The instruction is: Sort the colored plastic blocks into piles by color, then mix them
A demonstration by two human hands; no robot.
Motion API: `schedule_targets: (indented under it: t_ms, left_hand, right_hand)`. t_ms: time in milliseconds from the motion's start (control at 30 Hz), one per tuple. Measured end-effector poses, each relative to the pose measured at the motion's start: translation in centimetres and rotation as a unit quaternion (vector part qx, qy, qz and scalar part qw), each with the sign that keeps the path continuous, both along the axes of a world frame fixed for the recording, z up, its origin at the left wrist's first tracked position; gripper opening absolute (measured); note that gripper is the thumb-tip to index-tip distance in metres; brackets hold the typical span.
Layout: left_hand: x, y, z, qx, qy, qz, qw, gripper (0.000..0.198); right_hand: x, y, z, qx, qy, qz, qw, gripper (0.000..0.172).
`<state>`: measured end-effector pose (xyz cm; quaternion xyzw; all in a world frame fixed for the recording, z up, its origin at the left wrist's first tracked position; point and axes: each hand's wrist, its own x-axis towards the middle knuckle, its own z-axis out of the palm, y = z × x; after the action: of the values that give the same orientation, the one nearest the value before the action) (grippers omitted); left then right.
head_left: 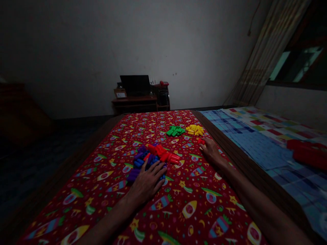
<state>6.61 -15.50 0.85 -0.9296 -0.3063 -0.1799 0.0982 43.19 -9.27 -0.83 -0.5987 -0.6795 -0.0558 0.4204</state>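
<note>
My left hand (pixel 149 177) lies with fingers spread on the near side of a mixed pile, touching blue pieces (pixel 138 163) and purple pieces (pixel 133 175). Several red pieces (pixel 161 152) sit on the far right part of that pile. They look like short plastic tubes; their exact kind is too small to tell. To the right, my right hand (pixel 209 149) is closed on a red plastic piece (pixel 201 141), close to the cloth. Beyond it are a heap of yellow pieces (pixel 195 129) and, beside that, a heap of green pieces (pixel 175 130).
A red cloth with rocket prints (pixel 190 207) covers the surface under the pieces. On the right lies a blue plaid bedspread (pixel 263 153) with a red bundle (pixel 310 153). A desk (pixel 135 99) with a dark monitor (pixel 135 85) stands against the far wall.
</note>
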Motion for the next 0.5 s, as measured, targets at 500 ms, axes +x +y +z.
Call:
schedule_targets:
  t_ms: [500]
  left_hand:
    - [-0.1, 0.3, -0.4, 0.011, 0.017, -0.005, 1.000, 0.039]
  right_hand:
    - [-9.9, -3.6, 0.6, -0.060, -0.148, 0.191, 0.968, 0.024]
